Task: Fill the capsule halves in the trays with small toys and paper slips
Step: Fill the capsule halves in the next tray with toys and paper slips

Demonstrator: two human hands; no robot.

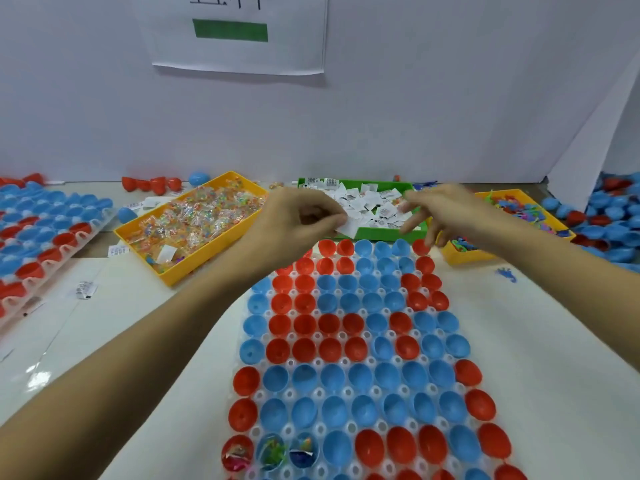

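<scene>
A clear tray in front of me holds rows of red and blue capsule halves, open side up. Three halves near its front left corner hold small toys. Beyond it a green bin is full of white paper slips. My left hand pinches several paper slips at the bin's near edge. My right hand hovers over the bin's right part, blurred, fingers loosely spread with nothing seen in them.
A yellow bin of bagged toys sits left of the green one; another yellow bin of coloured toys sits right. A second filled tray lies far left. Loose capsule halves pile at the right. A white wall stands behind.
</scene>
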